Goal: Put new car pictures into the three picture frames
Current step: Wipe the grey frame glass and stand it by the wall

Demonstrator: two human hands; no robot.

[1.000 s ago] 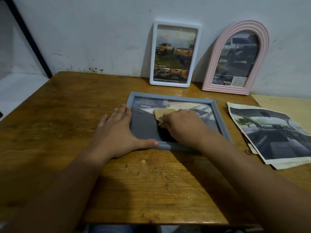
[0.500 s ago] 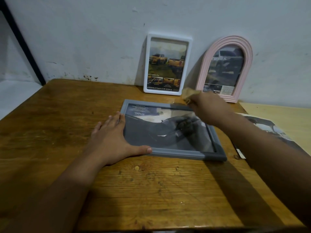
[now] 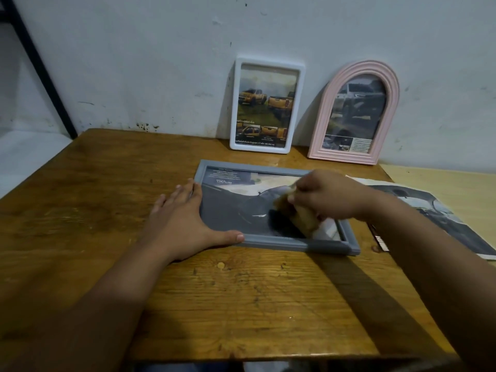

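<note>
grey frame (image 3: 273, 244): flat on the wooden table (image 3: 241, 304), centre, glass up, car picture already inside.
left hand (image 3: 185, 221): open, fingers straight along the frame's left edge, thumb along the near rail; looks like bracing so the frame doesn't slide.
right hand (image 3: 327, 200): fingers curled round a tan cloth (image 3: 298, 214), pressed on the glass toward its right-near part; reads as wiping.
white frame (image 3: 268, 104): far, leaning on the wall, yellow pickup picture in it.
pink arched frame (image 3: 354, 114): right of the white one, also leaning, car picture in it.
loose car prints (image 3: 440, 218): right of the grey frame, flat on the table.
status: all three frames look filled; cleanup stage, my guess.
</note>
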